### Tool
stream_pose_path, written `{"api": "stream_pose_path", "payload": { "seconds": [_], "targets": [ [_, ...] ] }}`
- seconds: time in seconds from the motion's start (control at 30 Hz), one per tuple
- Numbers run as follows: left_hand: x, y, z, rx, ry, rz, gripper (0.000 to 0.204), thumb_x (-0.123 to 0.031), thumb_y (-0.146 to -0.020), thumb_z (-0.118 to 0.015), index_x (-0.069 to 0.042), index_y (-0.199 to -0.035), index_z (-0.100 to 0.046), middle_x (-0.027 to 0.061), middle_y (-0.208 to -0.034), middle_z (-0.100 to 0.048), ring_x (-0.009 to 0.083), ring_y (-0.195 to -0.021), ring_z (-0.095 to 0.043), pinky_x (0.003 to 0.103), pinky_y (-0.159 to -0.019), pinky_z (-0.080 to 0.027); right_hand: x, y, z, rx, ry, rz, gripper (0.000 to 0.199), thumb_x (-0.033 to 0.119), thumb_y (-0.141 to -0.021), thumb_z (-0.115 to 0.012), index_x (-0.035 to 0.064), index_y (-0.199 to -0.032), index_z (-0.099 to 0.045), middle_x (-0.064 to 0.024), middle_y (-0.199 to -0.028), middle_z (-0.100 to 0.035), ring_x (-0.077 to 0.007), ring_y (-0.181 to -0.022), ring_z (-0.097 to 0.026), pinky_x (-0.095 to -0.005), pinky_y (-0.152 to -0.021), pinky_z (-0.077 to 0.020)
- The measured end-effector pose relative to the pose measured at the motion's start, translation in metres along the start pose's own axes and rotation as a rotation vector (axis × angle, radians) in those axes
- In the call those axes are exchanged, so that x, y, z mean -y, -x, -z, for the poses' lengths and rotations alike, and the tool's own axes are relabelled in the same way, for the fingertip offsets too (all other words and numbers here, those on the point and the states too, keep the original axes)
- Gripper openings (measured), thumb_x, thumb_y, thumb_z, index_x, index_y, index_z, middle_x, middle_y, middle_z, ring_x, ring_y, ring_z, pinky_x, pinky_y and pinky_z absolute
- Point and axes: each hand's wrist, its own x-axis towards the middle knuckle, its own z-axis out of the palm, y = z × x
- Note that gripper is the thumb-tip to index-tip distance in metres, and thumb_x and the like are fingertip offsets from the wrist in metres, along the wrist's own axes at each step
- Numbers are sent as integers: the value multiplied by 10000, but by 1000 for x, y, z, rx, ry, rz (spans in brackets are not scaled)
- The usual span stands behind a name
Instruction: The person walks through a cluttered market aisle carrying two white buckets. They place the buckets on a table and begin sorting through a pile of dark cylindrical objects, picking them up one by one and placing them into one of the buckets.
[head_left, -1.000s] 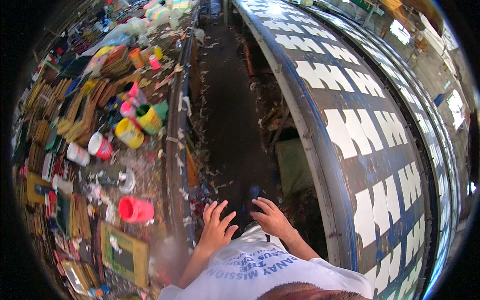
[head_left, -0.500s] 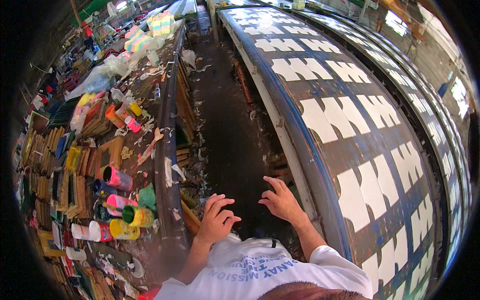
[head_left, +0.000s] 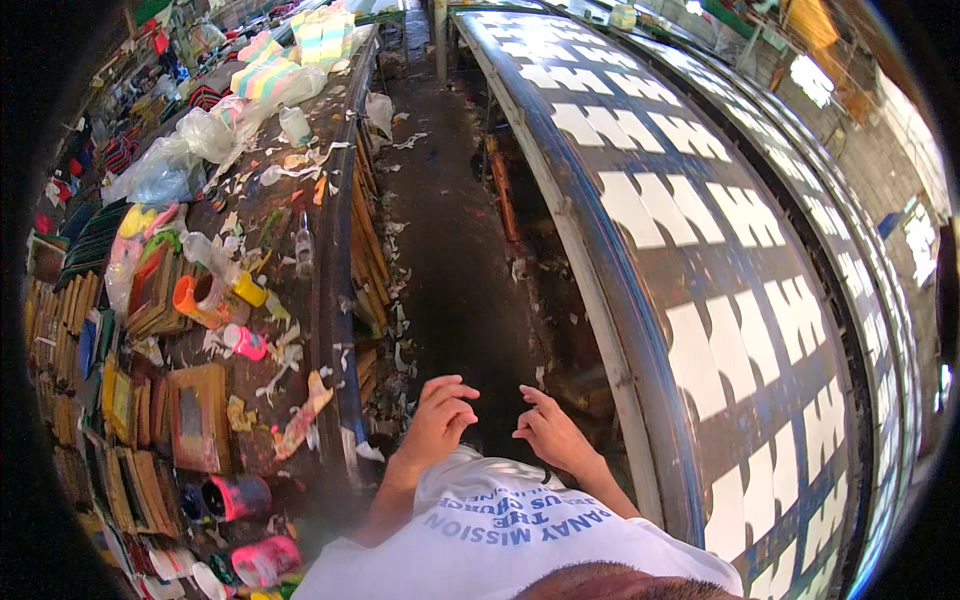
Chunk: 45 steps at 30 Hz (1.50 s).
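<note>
My left hand [head_left: 440, 418] is held up in front of my white shirt [head_left: 480, 505], over the dark aisle floor [head_left: 450, 250]. Its fingers are loosely bent, apart from the thumb, with nothing in them. Level with it, my right hand [head_left: 550, 430] also hangs over the aisle, fingers spread a little and empty. A gap separates the two hands, and neither touches anything. The right one is nearest the long printing table [head_left: 645, 345], where white cut fabric pieces [head_left: 725, 355] lie in rows. To the left hand's left runs a cluttered workbench [head_left: 335, 300].
On the workbench are an orange tub [head_left: 205, 300], a pink jar [head_left: 245, 342], a pink-stained paint container [head_left: 235, 497], wooden frames [head_left: 200, 415] and plastic bags [head_left: 165, 170]. Scraps litter the aisle's left side. A metal post [head_left: 440, 40] stands at the far end.
My view has moved forward along the aisle, so the paint containers and fabric pieces sit lower in the picture. My right hand has dropped slightly and come closer to the left one.
</note>
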Motion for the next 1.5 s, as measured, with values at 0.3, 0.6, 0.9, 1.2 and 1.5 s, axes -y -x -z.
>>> {"api": "stream_pose_path", "payload": {
  "seconds": [0.3, 0.6, 0.9, 1.2, 1.5],
  "targets": [
    [130, -139, 66, -47, 18, 55, 222, -138, -877, -909, -107, -944, -700, 47, -1344, -754, 347, -1356, -606, 471, -1127, -502, -53, -225, 12, 13, 56, 49, 222, 165, -947, -855, 41, -1098, -749, -252, -1618, -520, -415, -1330, -649, -471, -1097, -573],
    [260, -250, 64, -92, 79, 200, 218, -177, -917, -896, -123, -1041, -726, 73, -1409, -722, 351, -1379, -585, 490, -1152, -472, -176, -401, 0, 212, -24, 41, 339, -74, -875, -737, 19, -1201, -745, -257, -1687, -439, -400, -1376, -610, -482, -1136, -554],
    [365, -480, 126, -5, -83, 77, 83, -96, -934, -835, -73, -988, -777, 126, -1450, -709, 372, -1390, -588, 494, -1152, -474, -259, -673, 82, 35, -72, 193, 469, -171, -773, -675, 23, -1191, -756, -216, -1677, -443, -338, -1305, -681, -418, -1085, -607],
    [489, -580, 118, -30, 12, 284, 139, -166, -989, -828, -49, -1048, -784, 129, -1417, -715, 357, -1340, -619, 491, -1142, -480, -324, -812, 88, 104, -22, 170, 378, -122, -843, -674, 36, -1174, -768, -205, -1695, -463, -376, -1362, -670, -436, -1109, -600],
    [670, -753, 167, -25, -6, 199, 159, -138, -963, -832, -68, -1084, -757, 149, -1410, -705, 377, -1301, -641, 490, -1113, -506, -377, -986, 81, 96, 38, 46, 348, -152, -889, -666, 62, -1137, -785, -209, -1650, -508, -367, -1381, -629, -445, -1114, -582]
  ]
}}
